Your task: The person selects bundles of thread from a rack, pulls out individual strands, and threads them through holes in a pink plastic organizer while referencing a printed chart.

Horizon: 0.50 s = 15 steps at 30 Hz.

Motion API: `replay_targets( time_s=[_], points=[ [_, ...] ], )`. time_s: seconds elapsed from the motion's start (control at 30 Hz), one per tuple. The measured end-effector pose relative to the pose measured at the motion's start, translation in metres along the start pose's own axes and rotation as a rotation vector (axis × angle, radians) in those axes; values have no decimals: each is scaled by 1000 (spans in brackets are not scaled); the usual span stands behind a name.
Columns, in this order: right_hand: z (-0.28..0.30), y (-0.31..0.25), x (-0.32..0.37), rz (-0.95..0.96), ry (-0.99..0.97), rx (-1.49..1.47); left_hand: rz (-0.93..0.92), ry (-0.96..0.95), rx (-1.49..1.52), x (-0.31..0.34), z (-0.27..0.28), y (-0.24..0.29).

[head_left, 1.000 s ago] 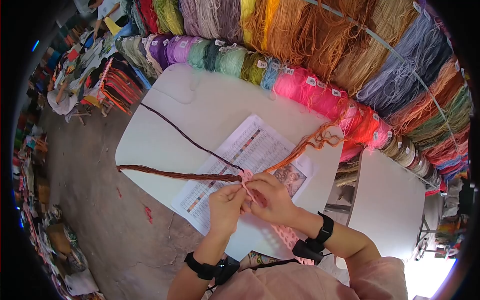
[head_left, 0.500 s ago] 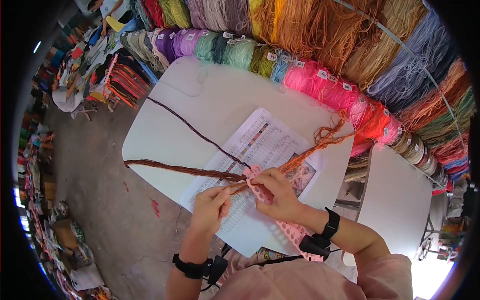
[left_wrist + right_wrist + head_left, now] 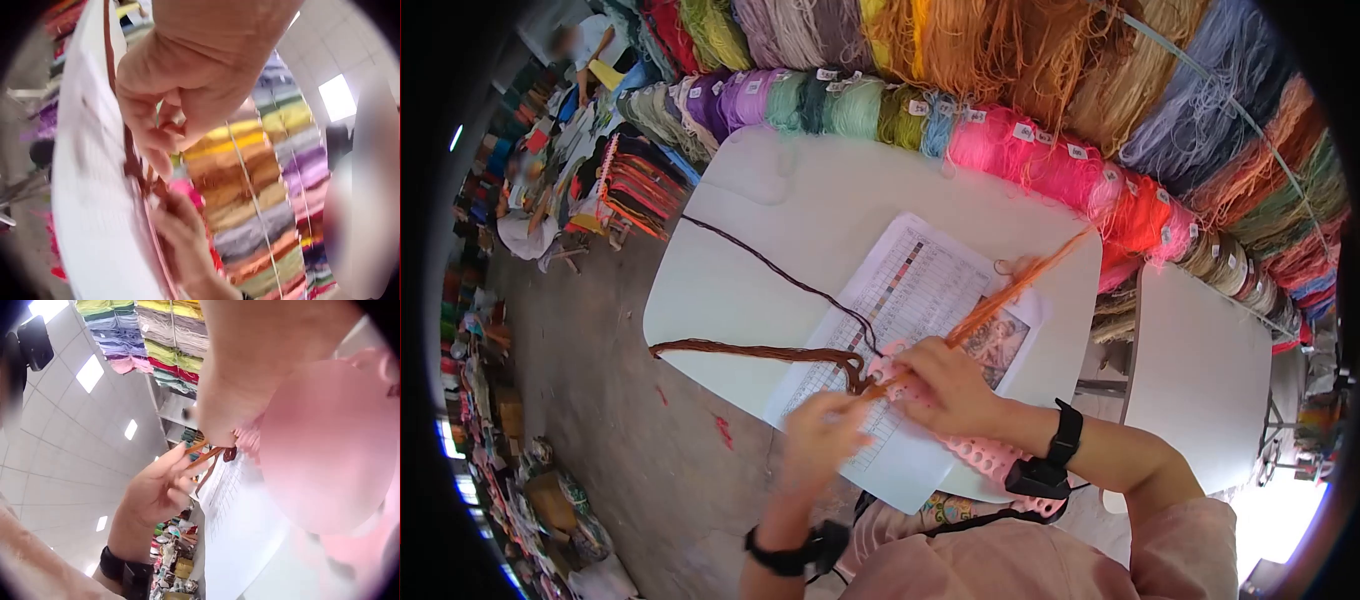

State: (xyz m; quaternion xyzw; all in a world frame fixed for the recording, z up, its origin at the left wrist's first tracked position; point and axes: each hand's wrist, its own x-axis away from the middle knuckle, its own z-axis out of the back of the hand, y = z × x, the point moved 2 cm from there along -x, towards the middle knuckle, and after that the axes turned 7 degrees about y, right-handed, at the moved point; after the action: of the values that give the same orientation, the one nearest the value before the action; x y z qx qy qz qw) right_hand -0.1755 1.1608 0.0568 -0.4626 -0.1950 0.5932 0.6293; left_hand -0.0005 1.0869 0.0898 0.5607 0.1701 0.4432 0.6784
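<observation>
My right hand point(image 3: 948, 388) grips a pink strip point(image 3: 985, 457) with rows of round holes, near its far end. A bundle of orange yarn point(image 3: 995, 305) passes by the right hand and across the strip to my left hand point(image 3: 825, 432). The left hand is blurred in the head view; in the right wrist view its fingers point(image 3: 178, 456) pinch the orange strands beside the strip. Brown yarn point(image 3: 750, 348) runs left from the strip's end, with a loose loop close to it. A thin dark strand point(image 3: 785, 270) leads from the same end toward the far left.
Under the hands lies a printed chart sheet point(image 3: 905, 475) with coloured squares and a picture, on a white table point(image 3: 750, 200). Labelled yarn hanks point(image 3: 1040, 150) hang along the far side. Another white table point(image 3: 1190, 370) stands at right. People work at far left.
My left hand has moved away from the strip, drawing orange strands toward the left and nearer the body. The orange yarn at right has straightened, and the brown yarn now has a loop beside the strip.
</observation>
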Motion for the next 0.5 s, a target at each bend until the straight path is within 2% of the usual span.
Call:
replay_targets(
  time_s=[0.03,0.07,0.1,0.13,0.17,0.23,0.33,0.37,0.4,0.47,0.5],
  points=[
    [-2,-5,-2,29,-23,89,-58,27,-58,8,31,-12],
    [-4,-7,-2,57,-45,179,325,99,242,22,61,-18],
    [-5,-7,-1,60,-45,196,360,29,404,36,100,-38],
    [-6,-6,-2,65,-43,212,447,226,506,57,138,-63],
    [-7,-6,-2,70,-38,229,413,320,687,79,187,-99],
    [-8,-6,-1,71,-23,230,356,245,1260,112,266,-116],
    [-9,-8,1,53,-38,264,366,832,321,108,281,-109],
    [-9,-10,0,44,-44,280,541,805,-270,113,320,-150],
    [-8,-10,-1,39,-59,241,429,799,-323,102,308,-137],
    [-3,-10,3,12,-80,167,199,766,-431,67,245,-86],
    [1,-13,8,17,-97,165,-37,588,-491,47,218,-68]
  ],
)
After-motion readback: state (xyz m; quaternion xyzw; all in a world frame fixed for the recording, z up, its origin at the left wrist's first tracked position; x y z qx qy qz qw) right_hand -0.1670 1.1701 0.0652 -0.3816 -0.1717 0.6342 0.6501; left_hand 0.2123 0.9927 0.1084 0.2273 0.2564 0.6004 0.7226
